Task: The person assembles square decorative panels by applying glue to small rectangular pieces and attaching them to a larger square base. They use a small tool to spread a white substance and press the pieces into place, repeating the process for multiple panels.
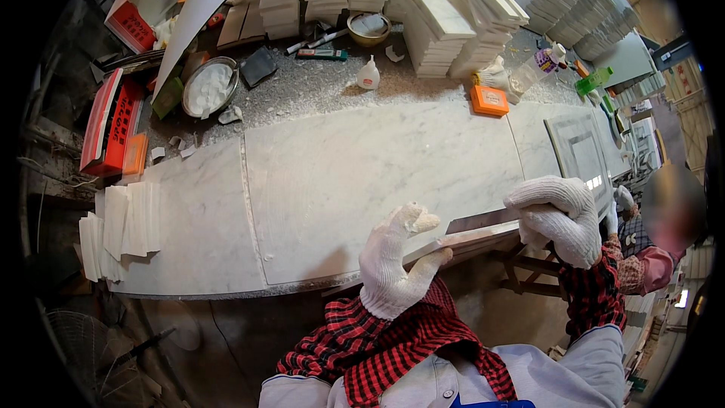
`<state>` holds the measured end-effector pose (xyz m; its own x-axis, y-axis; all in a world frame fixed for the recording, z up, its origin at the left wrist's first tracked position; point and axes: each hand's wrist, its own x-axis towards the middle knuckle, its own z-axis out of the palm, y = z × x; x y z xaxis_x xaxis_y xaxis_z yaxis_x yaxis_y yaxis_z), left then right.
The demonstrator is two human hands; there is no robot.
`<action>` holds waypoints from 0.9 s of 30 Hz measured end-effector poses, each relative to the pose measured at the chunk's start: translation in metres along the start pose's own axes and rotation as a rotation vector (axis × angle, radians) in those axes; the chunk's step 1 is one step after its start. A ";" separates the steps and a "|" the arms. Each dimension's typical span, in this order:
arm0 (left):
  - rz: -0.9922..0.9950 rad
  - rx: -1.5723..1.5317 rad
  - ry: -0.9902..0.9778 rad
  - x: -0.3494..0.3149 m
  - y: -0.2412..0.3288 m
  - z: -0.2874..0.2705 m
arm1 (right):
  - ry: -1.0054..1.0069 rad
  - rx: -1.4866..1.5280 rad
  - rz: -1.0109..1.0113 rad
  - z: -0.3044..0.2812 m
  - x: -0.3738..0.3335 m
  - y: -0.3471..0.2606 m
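A thin stone tile [487,234] is tipped nearly edge-on at the near edge of the marble-topped bench. My right hand [559,219], in a white knit glove, has its fingers folded over the tile's right end. At the left end, my left hand [396,261], gloved the same way, curves around the tile with fingers above and thumb below. A gap shows between those fingers and the thumb. Most of the tile's face is turned out of sight. Pale marble slabs [377,166] lie under and beyond my hands.
Thin white tiles [140,219] lie at the left end. Tall tile stacks [438,30] line the back. A bowl of white pieces [210,87], a small white bottle [368,75] and an orange box [489,101] stand behind the slabs. A grey framed panel [578,159] and another person [642,234] are at right.
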<state>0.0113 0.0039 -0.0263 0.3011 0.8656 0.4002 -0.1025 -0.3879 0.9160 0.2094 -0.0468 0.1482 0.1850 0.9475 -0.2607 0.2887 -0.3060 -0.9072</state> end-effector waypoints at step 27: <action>-0.002 -0.058 -0.084 0.002 -0.004 -0.004 | -0.122 0.458 0.433 0.002 0.039 0.043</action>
<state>0.0088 0.0084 -0.0292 0.3798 0.8354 0.3972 -0.1563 -0.3653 0.9177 0.2277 -0.0228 0.0981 0.0787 0.7587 -0.6466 -0.2236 -0.6187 -0.7532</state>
